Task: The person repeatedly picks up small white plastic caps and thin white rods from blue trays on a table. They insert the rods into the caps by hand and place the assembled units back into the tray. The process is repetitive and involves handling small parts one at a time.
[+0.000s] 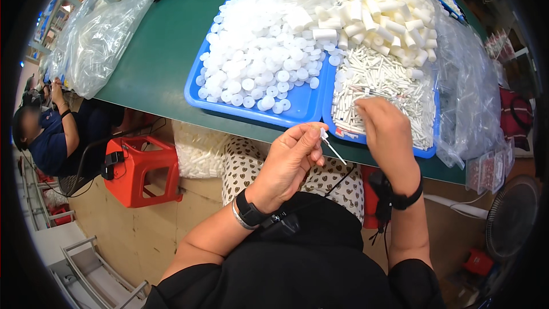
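My left hand (293,157) is raised in front of the table's near edge, thumb and fingers pinched on a small white part with a thin rod (335,151) that points down to the right. My right hand (389,131) is over the right blue tray (423,153), its fingertips bent together down at a heap of small white tubes (374,74). Whether a tube is between those fingertips is hidden. Left of it, another blue tray (229,110) holds a pile of translucent white discs (257,51).
Behind the tubes, a clear bag spills thick cream-white cylinders (394,20). Plastic bags (103,46) lie along the green table (166,40). Below stand a red stool (143,166) and a filled bag (197,151). Another person (54,131) sits far left; a fan (510,217) stands at right.
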